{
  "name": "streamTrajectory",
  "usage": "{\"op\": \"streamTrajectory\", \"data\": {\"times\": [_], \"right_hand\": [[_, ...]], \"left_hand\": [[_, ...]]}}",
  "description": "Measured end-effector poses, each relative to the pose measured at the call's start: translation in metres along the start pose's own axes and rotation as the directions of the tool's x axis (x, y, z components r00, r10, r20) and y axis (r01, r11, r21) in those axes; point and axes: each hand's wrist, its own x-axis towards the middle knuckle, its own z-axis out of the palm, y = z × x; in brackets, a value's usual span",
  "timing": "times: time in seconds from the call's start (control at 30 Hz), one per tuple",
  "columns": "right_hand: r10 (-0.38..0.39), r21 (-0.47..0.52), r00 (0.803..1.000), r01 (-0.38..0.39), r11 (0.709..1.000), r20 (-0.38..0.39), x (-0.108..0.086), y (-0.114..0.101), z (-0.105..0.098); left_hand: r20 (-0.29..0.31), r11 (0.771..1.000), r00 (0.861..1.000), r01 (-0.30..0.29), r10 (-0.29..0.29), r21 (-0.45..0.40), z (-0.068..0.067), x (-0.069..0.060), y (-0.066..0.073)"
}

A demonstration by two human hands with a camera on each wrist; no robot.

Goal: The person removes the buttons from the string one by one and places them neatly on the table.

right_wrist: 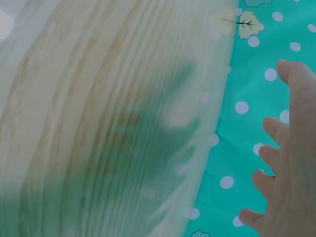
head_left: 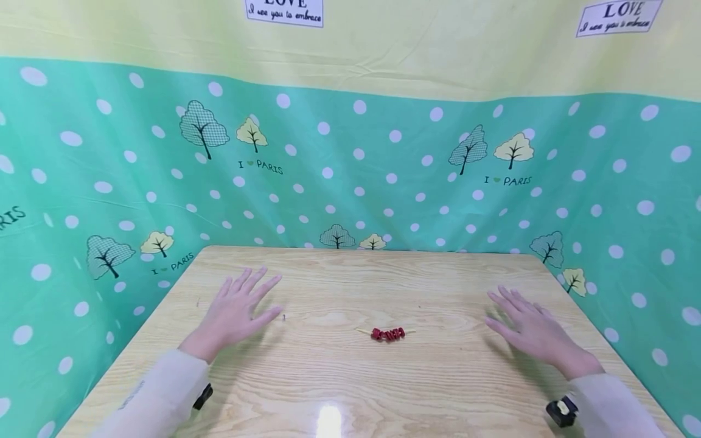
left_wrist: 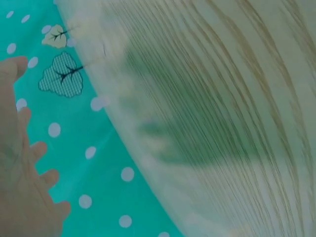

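On the wooden table lies a thin pale stick [head_left: 364, 331] with several dark red pieces [head_left: 387, 334] threaded along its middle; what the pieces are made of is too small to tell. To its left, my left hand [head_left: 232, 316] is held over the table with fingers spread and nothing in it. My right hand [head_left: 533, 331] hovers on the other side, palm down, its fingers extended and holding nothing. Both wrist views show the left hand [left_wrist: 24, 158] and the right hand [right_wrist: 291, 158] at the frame edges, apart from the tabletop.
The light wood-grain table [head_left: 350, 280] is bordered by a green polka-dot cloth [head_left: 378, 170] at the back and both sides. A tiny dark speck [head_left: 283, 317] lies by the left thumb. Black wrist straps [head_left: 562, 410] sit below the white sleeves [head_left: 164, 389].
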Motion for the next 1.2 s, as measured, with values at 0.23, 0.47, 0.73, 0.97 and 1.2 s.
{"op": "streamTrajectory", "data": {"times": [0.23, 0.47, 0.73, 0.97, 1.2], "right_hand": [[-0.027, 0.069, 1.000, 0.026, 0.997, 0.012, 0.005, -0.012, 0.004], [-0.057, 0.150, 0.998, 0.052, 0.987, 0.033, 0.014, -0.026, 0.010], [-0.128, 0.210, 0.992, 0.123, 0.970, 0.012, 0.024, -0.044, 0.015], [-0.196, 0.305, 0.980, 0.176, 0.936, 0.038, 0.034, -0.067, 0.025], [-0.243, 0.361, 0.966, 0.198, 0.911, 0.086, 0.044, -0.086, 0.037]], "left_hand": [[-0.020, 0.997, 0.997, -0.076, 0.076, -0.019, 0.010, 0.009, 0.014], [-0.019, 0.988, 0.990, -0.143, 0.142, -0.065, 0.019, 0.017, 0.032], [0.057, 0.985, 0.988, -0.135, 0.142, -0.112, 0.023, 0.026, 0.048], [0.127, 0.980, 0.983, -0.107, 0.129, -0.169, 0.025, 0.038, 0.066], [0.162, 0.974, 0.975, -0.117, 0.150, -0.193, 0.030, 0.049, 0.081]]}}
